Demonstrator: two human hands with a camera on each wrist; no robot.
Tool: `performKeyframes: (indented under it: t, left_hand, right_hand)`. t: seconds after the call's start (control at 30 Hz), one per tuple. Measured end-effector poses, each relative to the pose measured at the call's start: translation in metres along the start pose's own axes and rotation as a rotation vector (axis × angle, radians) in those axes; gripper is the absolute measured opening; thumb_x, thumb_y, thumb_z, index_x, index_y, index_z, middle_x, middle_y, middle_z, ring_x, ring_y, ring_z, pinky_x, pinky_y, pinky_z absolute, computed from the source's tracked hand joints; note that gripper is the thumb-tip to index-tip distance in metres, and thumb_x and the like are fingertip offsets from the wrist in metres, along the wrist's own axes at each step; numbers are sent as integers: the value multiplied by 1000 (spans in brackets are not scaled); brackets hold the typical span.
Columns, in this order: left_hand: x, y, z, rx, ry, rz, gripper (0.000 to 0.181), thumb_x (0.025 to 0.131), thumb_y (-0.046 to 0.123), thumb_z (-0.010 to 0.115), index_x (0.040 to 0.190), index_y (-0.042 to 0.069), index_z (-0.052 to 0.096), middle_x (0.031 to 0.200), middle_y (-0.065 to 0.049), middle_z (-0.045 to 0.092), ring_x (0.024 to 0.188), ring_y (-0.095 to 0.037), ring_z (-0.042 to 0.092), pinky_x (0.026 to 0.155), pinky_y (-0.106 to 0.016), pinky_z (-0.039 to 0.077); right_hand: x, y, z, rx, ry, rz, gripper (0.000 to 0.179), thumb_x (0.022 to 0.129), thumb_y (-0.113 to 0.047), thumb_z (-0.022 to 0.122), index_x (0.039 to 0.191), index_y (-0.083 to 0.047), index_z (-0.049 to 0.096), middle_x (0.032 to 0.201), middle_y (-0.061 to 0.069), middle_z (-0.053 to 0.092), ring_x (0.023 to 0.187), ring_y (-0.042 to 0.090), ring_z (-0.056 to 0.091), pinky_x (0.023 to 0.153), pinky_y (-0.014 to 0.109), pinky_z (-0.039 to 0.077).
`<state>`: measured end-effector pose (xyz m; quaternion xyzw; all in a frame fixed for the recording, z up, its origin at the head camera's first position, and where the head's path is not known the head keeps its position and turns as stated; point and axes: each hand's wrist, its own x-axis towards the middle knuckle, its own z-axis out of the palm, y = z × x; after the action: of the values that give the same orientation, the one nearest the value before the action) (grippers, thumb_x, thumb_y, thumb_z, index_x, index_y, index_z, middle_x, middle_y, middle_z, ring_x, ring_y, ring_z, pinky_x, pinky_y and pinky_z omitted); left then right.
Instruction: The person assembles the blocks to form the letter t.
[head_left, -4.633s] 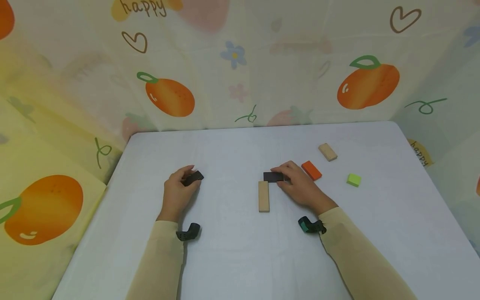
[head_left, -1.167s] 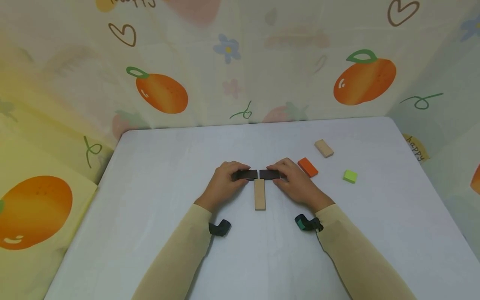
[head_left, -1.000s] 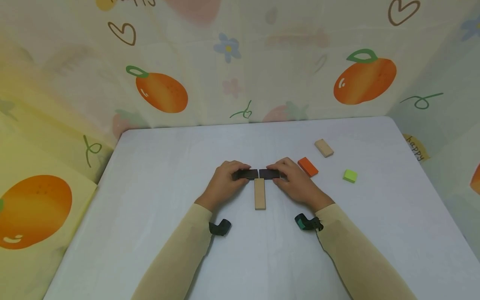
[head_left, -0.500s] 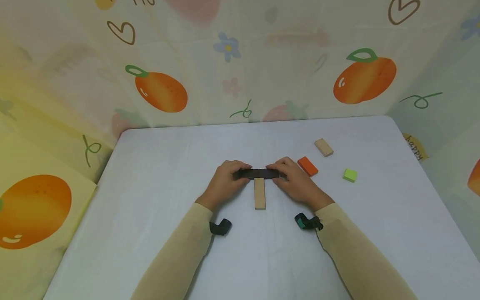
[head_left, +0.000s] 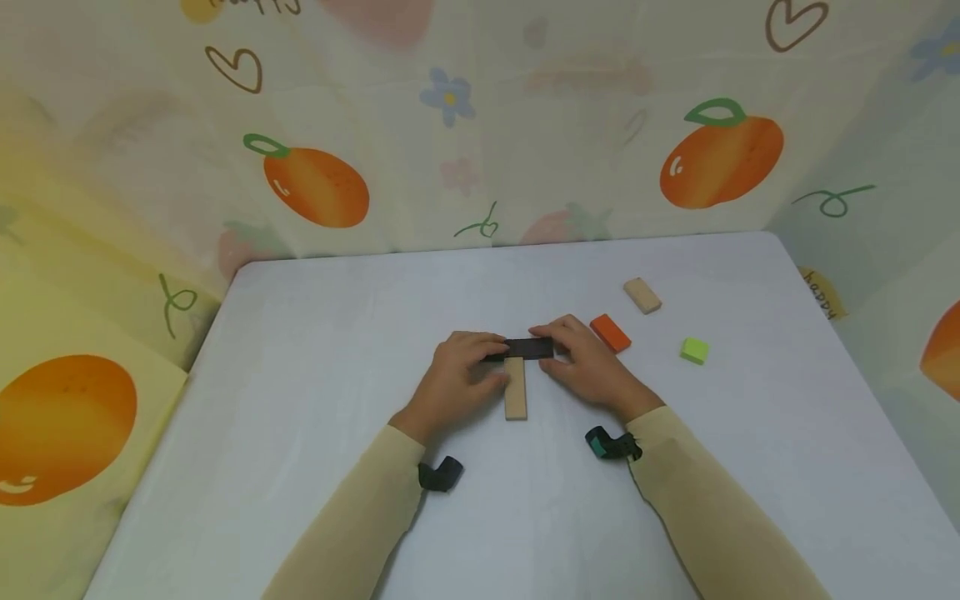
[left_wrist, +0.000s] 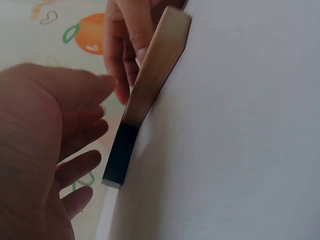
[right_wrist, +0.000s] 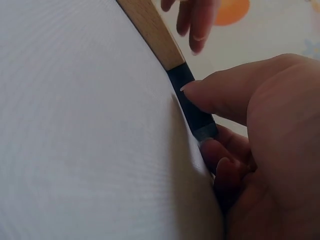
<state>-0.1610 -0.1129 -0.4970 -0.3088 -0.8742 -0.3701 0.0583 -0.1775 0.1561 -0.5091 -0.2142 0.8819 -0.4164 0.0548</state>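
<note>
Two black blocks lie end to end in a row, with a plain wooden block (head_left: pixel 516 392) standing off the row's near side like the stem of a T. My left hand (head_left: pixel 453 379) is over the left black block (left_wrist: pixel 120 157), thumb held off to the near side above the wooden block. In the left wrist view its fingers are spread loosely, with a gap to the block. My right hand (head_left: pixel 588 362) pinches the right black block (head_left: pixel 537 347) at its outer end. The right wrist view shows the thumb (right_wrist: pixel 220 92) pressed on its near side.
To the right of the right hand lie an orange block (head_left: pixel 611 333), another wooden block (head_left: pixel 642 296) and a small light green block (head_left: pixel 694 351). A white cloth covers the table (head_left: pixel 337 317), and a printed curtain (head_left: pixel 405 183) hangs behind its far edge.
The left hand brought its black block in from the left to meet the right one, and the gap closed. Now its grip has loosened, thumb off the block. The right hand keeps its place.
</note>
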Motion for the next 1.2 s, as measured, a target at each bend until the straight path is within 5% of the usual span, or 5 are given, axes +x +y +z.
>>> performKeyframes:
  t: [0.3,0.73,1.0,1.2]
  left_hand:
    - [-13,14,13,78,-102,122,49,102,27,81,142,1,71,153,-7,63,147,-28,51,120,-54,39]
    - [-13,12,15,143,-170,82,53,107,33,75,149,2,66,162,-6,54,155,-26,42,127,-47,31]
    - [-13,11,16,141,-173,64,54,107,34,75,150,4,66,163,-3,53,156,-22,40,127,-45,30]
    - [-14,12,15,113,-166,55,54,106,32,76,150,2,65,163,-4,53,155,-23,41,128,-44,29]
  right_hand:
    - [0,4,-2,40,-13,-12,51,105,-10,71,155,-12,62,131,7,57,105,24,51,90,42,48]
    - [-3,2,-10,132,11,-28,50,106,-6,64,155,-9,61,137,10,58,104,23,57,93,44,50]
    - [-5,3,-29,147,139,-44,44,107,-7,67,151,-7,63,138,10,63,111,26,65,97,49,53]
    - [-7,7,-46,211,177,-15,45,110,-13,68,154,-5,60,140,15,63,114,28,65,95,35,54]
